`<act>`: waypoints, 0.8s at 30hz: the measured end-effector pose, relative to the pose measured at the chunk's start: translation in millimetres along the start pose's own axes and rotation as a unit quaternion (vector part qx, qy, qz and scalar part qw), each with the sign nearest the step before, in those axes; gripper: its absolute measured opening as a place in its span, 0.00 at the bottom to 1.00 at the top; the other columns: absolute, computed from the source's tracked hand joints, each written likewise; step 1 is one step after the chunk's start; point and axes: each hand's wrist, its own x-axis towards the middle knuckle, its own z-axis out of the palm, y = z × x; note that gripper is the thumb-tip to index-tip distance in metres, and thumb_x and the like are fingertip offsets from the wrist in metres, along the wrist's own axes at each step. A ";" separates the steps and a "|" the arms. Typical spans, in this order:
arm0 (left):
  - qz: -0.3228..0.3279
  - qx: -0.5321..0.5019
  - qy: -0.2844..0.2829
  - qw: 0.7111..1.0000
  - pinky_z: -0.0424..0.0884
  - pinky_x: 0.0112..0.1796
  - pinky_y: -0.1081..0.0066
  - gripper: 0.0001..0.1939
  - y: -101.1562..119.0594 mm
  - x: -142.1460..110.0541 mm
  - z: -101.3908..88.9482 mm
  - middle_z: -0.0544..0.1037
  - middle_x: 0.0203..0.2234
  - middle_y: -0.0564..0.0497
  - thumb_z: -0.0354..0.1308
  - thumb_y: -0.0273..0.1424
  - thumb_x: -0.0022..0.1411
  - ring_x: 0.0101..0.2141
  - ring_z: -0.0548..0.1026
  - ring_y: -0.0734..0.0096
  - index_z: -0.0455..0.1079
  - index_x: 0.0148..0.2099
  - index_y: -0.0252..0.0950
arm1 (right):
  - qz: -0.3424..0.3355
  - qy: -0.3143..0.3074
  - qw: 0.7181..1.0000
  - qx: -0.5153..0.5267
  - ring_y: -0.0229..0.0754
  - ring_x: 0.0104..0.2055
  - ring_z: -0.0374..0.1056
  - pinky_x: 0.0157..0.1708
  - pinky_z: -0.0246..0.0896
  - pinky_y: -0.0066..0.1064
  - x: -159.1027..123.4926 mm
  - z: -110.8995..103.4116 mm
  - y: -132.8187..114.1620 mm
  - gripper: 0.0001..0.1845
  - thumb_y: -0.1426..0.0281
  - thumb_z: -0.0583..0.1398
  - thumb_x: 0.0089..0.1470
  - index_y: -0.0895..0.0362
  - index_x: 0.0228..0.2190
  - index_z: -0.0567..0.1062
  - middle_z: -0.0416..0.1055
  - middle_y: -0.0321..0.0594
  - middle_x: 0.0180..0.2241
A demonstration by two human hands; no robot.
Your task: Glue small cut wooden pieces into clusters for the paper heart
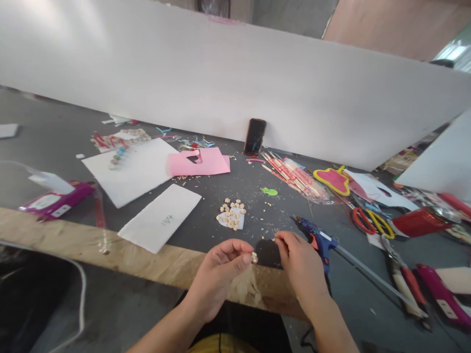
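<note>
Between the thumb and forefinger of my left hand (pixel 224 269) is a small cream bead cluster (pixel 254 257), shaped like a little flower. To its right, my right hand (pixel 300 260) is pinched near the table; a tiny pale bit shows by its fingertips, too small to name. Just beyond both hands, several similar clusters (pixel 231 208) are heaped on a small white paper piece (pixel 240 221). A blue hot glue gun (pixel 320 238) with a long glue stick (pixel 375 277) lies right beside my right hand. Pale crumbs are scattered across the dark tabletop.
White card (pixel 160 218) and pink paper (pixel 200 164) lie to the left. A phone (pixel 255 136) leans on the white board (pixel 221 73). Rightward are red-and-white sticks (pixel 290 174), scissors (pixel 371 223), pliers (pixel 403 274) and a red can (pixel 423 220). A purple device (pixel 61 201) sits far left.
</note>
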 end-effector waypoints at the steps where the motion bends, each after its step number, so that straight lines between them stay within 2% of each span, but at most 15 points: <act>1: -0.001 0.001 0.000 1.000 0.63 0.34 0.79 0.06 -0.6 0.5 -0.2 0.76 0.25 0.53 0.68 0.28 0.51 0.29 0.70 0.78 0.76 0.33 0.34 | 0.002 -0.005 1.000 -0.004 0.45 0.32 0.73 0.32 0.63 0.34 0.3 1.7 3.1 0.11 0.72 0.51 0.58 0.55 0.33 0.74 0.77 0.41 0.30; 4: -0.006 0.008 -0.001 1.000 0.63 0.35 0.79 0.06 -1.7 1.9 -1.3 0.76 0.26 0.53 0.68 0.29 0.52 0.30 0.70 0.78 0.75 0.33 0.34 | 0.017 0.003 1.000 -0.014 0.45 0.35 0.74 0.34 0.64 0.34 -4.6 -1.6 9.4 0.13 0.72 0.50 0.59 0.56 0.35 0.74 0.78 0.41 0.33; 7: -0.011 0.013 0.000 1.000 0.63 0.36 0.78 0.06 -1.8 3.2 -2.2 0.76 0.26 0.53 0.68 0.29 0.52 0.30 0.70 0.77 0.75 0.33 0.34 | 0.051 0.039 0.998 -0.028 0.47 0.37 0.74 0.34 0.64 0.35 -16.1 -15.9 19.1 0.14 0.68 0.48 0.60 0.57 0.38 0.73 0.77 0.45 0.36; 10: -0.018 0.008 0.003 1.000 0.64 0.36 0.77 0.07 -1.7 4.9 -0.9 0.77 0.25 0.52 0.68 0.29 0.51 0.30 0.71 0.76 0.74 0.32 0.33 | 0.097 0.078 0.991 -0.045 0.47 0.35 0.74 0.33 0.64 0.35 -28.7 -31.5 35.3 0.15 0.65 0.48 0.60 0.56 0.37 0.73 0.77 0.44 0.35; 13: -0.030 0.003 0.016 0.999 0.64 0.35 0.76 0.09 -2.5 6.9 2.6 0.77 0.24 0.51 0.70 0.31 0.48 0.29 0.71 0.74 0.74 0.31 0.33 | 0.134 0.090 0.984 -0.073 0.47 0.34 0.74 0.32 0.64 0.35 -39.2 -39.2 51.6 0.17 0.61 0.47 0.59 0.54 0.36 0.73 0.77 0.44 0.34; 16: -0.037 0.006 0.020 0.999 0.64 0.35 0.75 0.10 -3.7 8.2 5.1 0.77 0.24 0.51 0.70 0.31 0.48 0.29 0.71 0.74 0.74 0.31 0.33 | 0.186 0.061 0.975 -0.104 0.51 0.34 0.73 0.30 0.64 0.37 -46.4 -36.6 60.8 0.21 0.55 0.48 0.58 0.56 0.38 0.71 0.76 0.47 0.33; 19: -0.035 0.018 0.015 0.999 0.64 0.36 0.75 0.08 -5.1 8.9 5.1 0.77 0.25 0.51 0.69 0.31 0.50 0.30 0.71 0.74 0.74 0.32 0.34 | 0.220 -0.009 0.969 -0.109 0.56 0.34 0.73 0.30 0.63 0.40 -46.5 -28.3 63.1 0.29 0.48 0.52 0.53 0.60 0.43 0.68 0.76 0.52 0.34; 21: -0.033 0.022 0.012 0.999 0.64 0.36 0.75 0.08 -5.9 8.8 4.5 0.77 0.26 0.50 0.69 0.31 0.50 0.30 0.71 0.73 0.74 0.32 0.34 | 0.252 -0.033 0.963 -0.090 0.59 0.35 0.73 0.30 0.63 0.42 -41.6 -24.1 64.5 0.31 0.50 0.55 0.50 0.61 0.46 0.67 0.76 0.55 0.35; 24: -0.031 0.019 0.011 0.999 0.64 0.37 0.75 0.08 -5.8 7.6 3.3 0.77 0.26 0.51 0.69 0.30 0.50 0.31 0.71 0.74 0.74 0.32 0.33 | 0.319 -0.026 0.946 -0.047 0.57 0.29 0.73 0.26 0.62 0.41 -32.3 -25.0 71.8 0.26 0.58 0.57 0.46 0.60 0.45 0.69 0.76 0.52 0.31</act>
